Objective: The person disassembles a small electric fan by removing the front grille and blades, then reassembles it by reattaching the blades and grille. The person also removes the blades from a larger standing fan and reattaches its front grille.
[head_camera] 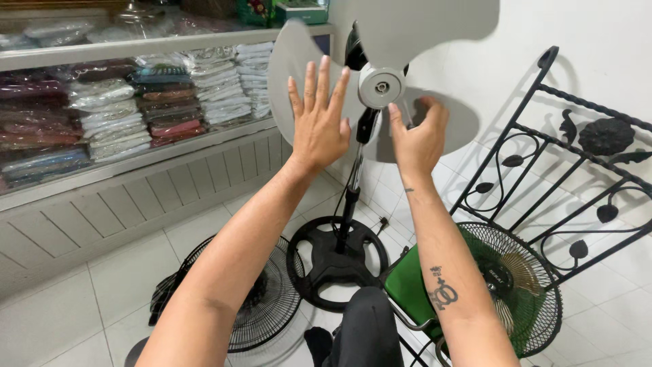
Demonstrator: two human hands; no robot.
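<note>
My left hand [319, 122] lies flat on a smooth, matt grey plastic fan blade [288, 75]. My right hand [415, 139] is at the pale plastic hub [381, 86], slightly glossy. The round base [336, 261] looks like matt black plastic, the grille [261, 299] thin black wire. The floor tiles [81, 299] are glossy white, and the railing [564, 163] is black wrought metal.

Open air lies at frame centre, between the fan blades [407, 41] above and the round base [336, 261] below. A shelf [136, 102] walls off the left; an iron rack [564, 156] blocks the right, and wire grilles [265, 299] clutter the lower floor.
</note>
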